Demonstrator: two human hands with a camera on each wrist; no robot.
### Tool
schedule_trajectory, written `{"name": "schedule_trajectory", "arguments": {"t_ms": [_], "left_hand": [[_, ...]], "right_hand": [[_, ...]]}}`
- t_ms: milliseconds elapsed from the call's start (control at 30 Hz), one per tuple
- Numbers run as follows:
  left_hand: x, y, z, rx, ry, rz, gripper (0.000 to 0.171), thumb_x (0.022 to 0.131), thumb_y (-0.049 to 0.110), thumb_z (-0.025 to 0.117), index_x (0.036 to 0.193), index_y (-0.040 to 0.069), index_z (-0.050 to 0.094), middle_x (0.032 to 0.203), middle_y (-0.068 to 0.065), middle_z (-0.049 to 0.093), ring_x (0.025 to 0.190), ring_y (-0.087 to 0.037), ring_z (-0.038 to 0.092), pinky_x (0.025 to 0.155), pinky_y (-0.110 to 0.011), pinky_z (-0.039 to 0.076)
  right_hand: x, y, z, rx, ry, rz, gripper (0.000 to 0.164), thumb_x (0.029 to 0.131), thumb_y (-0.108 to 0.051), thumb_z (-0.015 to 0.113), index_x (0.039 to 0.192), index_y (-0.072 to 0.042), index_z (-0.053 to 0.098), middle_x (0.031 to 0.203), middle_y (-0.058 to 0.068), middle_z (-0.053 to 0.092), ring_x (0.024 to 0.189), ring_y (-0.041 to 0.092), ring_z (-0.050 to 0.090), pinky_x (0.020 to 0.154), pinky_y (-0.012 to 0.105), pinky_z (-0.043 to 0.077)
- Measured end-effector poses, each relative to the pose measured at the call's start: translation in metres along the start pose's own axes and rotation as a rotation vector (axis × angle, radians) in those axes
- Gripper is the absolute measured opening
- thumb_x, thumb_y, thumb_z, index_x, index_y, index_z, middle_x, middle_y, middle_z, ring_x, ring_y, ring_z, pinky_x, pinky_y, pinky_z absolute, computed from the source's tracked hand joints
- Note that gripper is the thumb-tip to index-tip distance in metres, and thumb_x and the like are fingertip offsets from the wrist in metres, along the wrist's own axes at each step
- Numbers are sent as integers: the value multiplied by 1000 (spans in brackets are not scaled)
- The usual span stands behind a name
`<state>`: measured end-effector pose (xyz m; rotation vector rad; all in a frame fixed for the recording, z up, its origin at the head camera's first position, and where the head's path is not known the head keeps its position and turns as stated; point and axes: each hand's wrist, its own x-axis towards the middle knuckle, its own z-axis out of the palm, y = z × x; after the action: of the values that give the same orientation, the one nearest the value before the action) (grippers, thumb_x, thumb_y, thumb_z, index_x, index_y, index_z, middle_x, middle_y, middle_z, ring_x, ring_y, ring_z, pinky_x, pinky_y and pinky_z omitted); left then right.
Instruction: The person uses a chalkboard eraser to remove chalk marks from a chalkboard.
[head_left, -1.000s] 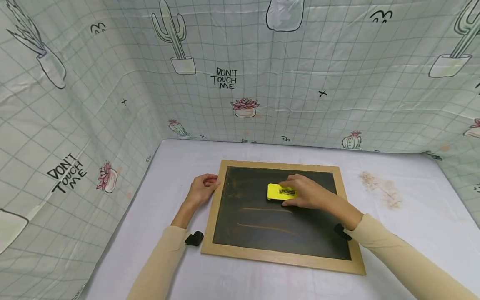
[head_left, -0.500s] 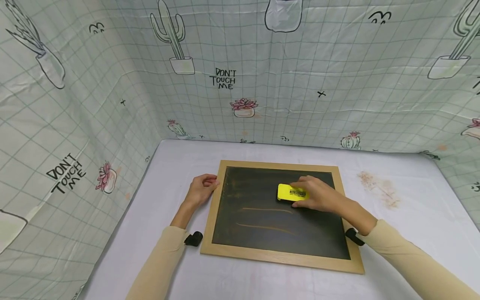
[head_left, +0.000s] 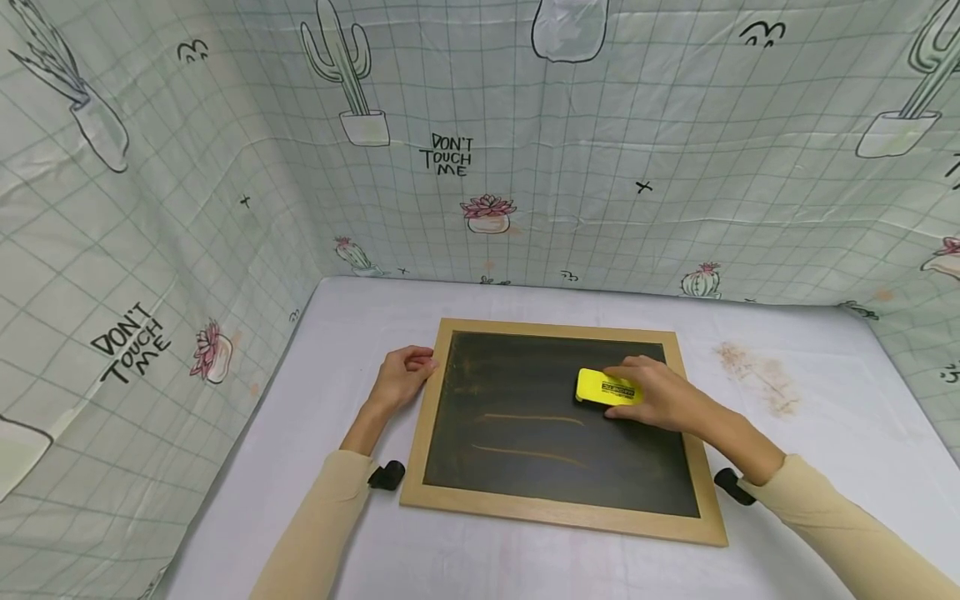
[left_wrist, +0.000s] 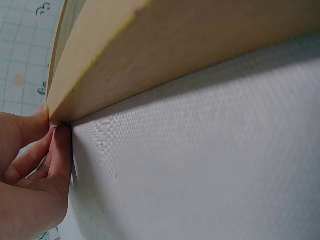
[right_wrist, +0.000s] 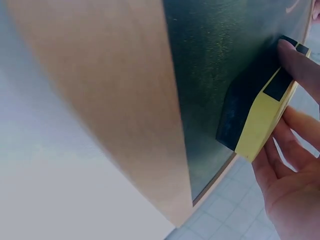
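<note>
A chalkboard (head_left: 555, 483) in a light wooden frame lies on the white table, with two orange-brown chalk lines on its dark surface. My right hand (head_left: 660, 396) grips a yellow and black board eraser (head_left: 596, 386) between thumb and fingers. The eraser's dark side faces the board in the upper right part, as the right wrist view of the eraser (right_wrist: 257, 125) also shows. At the board's left edge, my left hand (head_left: 397, 379) holds the wooden frame. In the left wrist view, the thumb of the left hand (left_wrist: 35, 170) touches the frame's edge (left_wrist: 95, 70) and the fingers are curled below it.
Brownish chalk smudges (head_left: 761, 379) mark the white tabletop (head_left: 817, 417) to the right of the board. A grid-patterned cloth (head_left: 570, 167) with cactus drawings hangs behind the table and at both sides. Faint chalk dust stays at the board's upper left.
My right hand has slid the eraser to the right across the upper part of the board. The left hand stays at the frame, and the two chalk lines look the same.
</note>
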<state>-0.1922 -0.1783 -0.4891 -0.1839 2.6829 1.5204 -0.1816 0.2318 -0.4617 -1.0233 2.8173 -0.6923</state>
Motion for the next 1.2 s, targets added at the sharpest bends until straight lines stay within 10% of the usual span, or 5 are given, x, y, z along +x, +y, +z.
{"name": "schedule_trajectory", "arguments": {"t_ms": [1200], "left_hand": [[-1,1,-1,5,-3,-12,28,98,5,69,122,-9,67,107,-20,69,96,-29,66,82,-33,52]], "right_hand": [[-26,-9,-13,22,-80,3,57,81,-32,90,122,1,68,113,9,67,91,16,55,75,35,51]]}}
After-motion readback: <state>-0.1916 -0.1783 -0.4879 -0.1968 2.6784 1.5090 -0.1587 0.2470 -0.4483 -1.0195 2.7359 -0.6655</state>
